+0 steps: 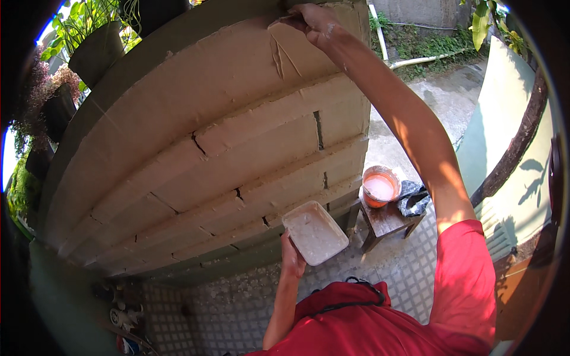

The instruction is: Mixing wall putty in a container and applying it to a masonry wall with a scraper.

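A pale rectangular plastic tub (315, 232) with whitish paste inside is gripped from beneath and its left side by my left hand (291, 256). Up at the top of the wall (237, 77), my right hand (317, 24) is closed around a thin flat scraper (287, 22), mostly hidden by the fingers. Its blade lies against the wall's surface. Just below it, raised lines of wet paste (280, 56) run down the smooth, beige upper band. Lower down, the wall has stepped horizontal ridges with dark vertical gaps.
An orange bucket (380, 186) of pinkish-white liquid stands on a small wooden stool (389, 221), beside a crumpled dark plastic bag (414, 199). Potted plants (95, 50) line the wall's top left. Patterned tiles (237, 308) cover the floor; a white pipe (424, 59) lies beyond the wall's end.
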A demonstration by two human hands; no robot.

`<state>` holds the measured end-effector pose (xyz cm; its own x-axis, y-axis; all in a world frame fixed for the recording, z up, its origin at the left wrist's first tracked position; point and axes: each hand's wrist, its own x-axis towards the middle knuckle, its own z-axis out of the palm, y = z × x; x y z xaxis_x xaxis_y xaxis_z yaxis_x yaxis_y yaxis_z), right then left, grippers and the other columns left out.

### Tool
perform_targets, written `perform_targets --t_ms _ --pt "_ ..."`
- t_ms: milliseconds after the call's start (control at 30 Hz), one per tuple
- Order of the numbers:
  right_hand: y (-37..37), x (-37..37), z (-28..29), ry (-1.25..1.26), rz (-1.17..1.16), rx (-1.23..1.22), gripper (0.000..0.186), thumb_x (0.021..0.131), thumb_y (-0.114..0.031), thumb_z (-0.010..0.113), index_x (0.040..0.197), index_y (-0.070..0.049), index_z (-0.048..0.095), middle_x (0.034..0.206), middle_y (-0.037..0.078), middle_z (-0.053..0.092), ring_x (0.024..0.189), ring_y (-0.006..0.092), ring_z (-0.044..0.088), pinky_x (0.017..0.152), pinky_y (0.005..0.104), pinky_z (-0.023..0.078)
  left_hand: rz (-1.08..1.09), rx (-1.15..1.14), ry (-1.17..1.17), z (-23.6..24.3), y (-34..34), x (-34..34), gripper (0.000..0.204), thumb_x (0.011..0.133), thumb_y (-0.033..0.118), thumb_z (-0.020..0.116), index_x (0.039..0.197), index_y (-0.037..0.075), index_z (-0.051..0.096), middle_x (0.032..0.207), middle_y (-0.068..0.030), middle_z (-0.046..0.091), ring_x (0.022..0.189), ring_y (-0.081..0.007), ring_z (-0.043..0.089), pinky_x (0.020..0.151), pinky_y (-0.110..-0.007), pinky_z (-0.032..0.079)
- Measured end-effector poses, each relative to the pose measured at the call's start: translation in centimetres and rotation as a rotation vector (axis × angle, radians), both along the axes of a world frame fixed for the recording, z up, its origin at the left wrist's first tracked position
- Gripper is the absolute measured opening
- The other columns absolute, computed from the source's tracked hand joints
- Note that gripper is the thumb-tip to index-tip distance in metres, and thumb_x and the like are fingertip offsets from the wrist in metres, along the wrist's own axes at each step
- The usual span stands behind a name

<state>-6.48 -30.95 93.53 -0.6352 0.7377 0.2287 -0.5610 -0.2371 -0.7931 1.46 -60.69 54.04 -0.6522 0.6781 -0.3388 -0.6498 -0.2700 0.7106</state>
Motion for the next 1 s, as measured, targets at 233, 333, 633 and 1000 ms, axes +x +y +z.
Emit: perform_targets --t_ms 233,333,633,1000 --pt "1.1 5.3 -7.2 0.046 -0.249 0.335 0.02 0.09 -0.007 0.056 0.1 0.009 0.062 0.076 0.013 0.068 0.065 0.0185 0.067 0.058 0.0316 0.058 -0.032 -0.02 0.003 0.2 0.9 0.9 0.058 0.1 0.048 0.029 0.135 0.007 0.047 0.13 -0.0062 0.058 0.119 -0.0226 0.056 0.102 -0.037 0.044" --pt "0.9 5.5 -8.1 -0.236 -0.478 0.797 0.022 0.089 -0.006 0.057 0.106 0.006 0.063 0.071 0.012 0.068 0.065 0.0227 0.069 0.059 0.0351 0.056 0.011 -0.02 0.008 0.8 -0.5 1.0 0.057 0.099 0.048 0.03 0.135 0.007 0.047 0.129 -0.0062 0.059 0.118 -0.0221 0.057 0.102 -0.037 0.045" --pt "-1.3 1.4 -7.2 -0.321 -1.244 1.692 0.042 0.078 -0.003 0.062 0.12 -0.005 0.06 0.096 0.012 0.068 0.081 0.0313 0.069 0.065 0.04 0.058 0.051 -0.051 -0.018 -0.1 -2.0 -0.3 0.058 0.098 0.05 0.031 0.135 0.008 0.048 0.129 -0.0058 0.058 0.119 -0.0223 0.057 0.101 -0.037 0.045" --pt "-0.6 -3.2 -9.6 -0.299 -1.229 1.64 0.063 0.071 0.01 0.061 0.13 -0.011 0.056 0.131 0.012 0.059 0.124 0.0309 0.054 0.096 0.04 0.051 0.076 -0.078 -0.044 -0.6 -3.9 -2.2 0.057 0.097 0.051 0.033 0.135 0.01 0.048 0.129 -0.0044 0.058 0.119 -0.0219 0.056 0.1 -0.038 0.045"
